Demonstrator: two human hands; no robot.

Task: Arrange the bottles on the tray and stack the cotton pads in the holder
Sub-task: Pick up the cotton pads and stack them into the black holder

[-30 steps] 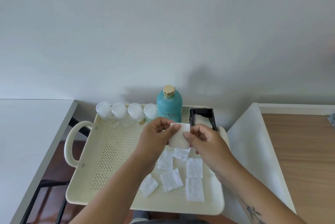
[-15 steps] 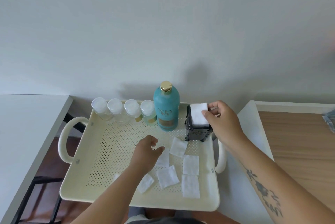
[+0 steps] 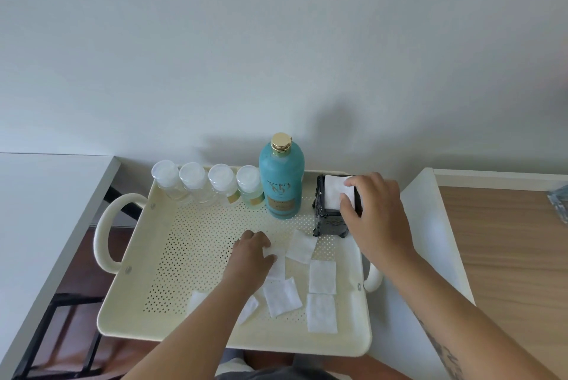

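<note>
A cream perforated tray [image 3: 184, 262] holds a tall teal bottle [image 3: 281, 183] with a gold cap and a row of several small clear bottles [image 3: 209, 187] along its far edge. At the far right corner stands a black holder [image 3: 330, 219]. My right hand [image 3: 373, 213] presses a white cotton pad [image 3: 336, 195] down into the holder's top. My left hand [image 3: 253, 259] rests on the tray floor with its fingertips on another cotton pad [image 3: 276, 262]. Several loose cotton pads [image 3: 322, 276] lie flat near the tray's front right.
A white table [image 3: 46, 195] stands to the left, with a gap and dark metal legs [image 3: 70, 318] between it and the tray. To the right is a white ledge [image 3: 430, 226] and a wooden surface [image 3: 507, 256]. A wall rises behind.
My right hand carried a pad from mid-tray to the holder and now pushes it in. My left hand let go of that pad and dropped onto a loose pad.
</note>
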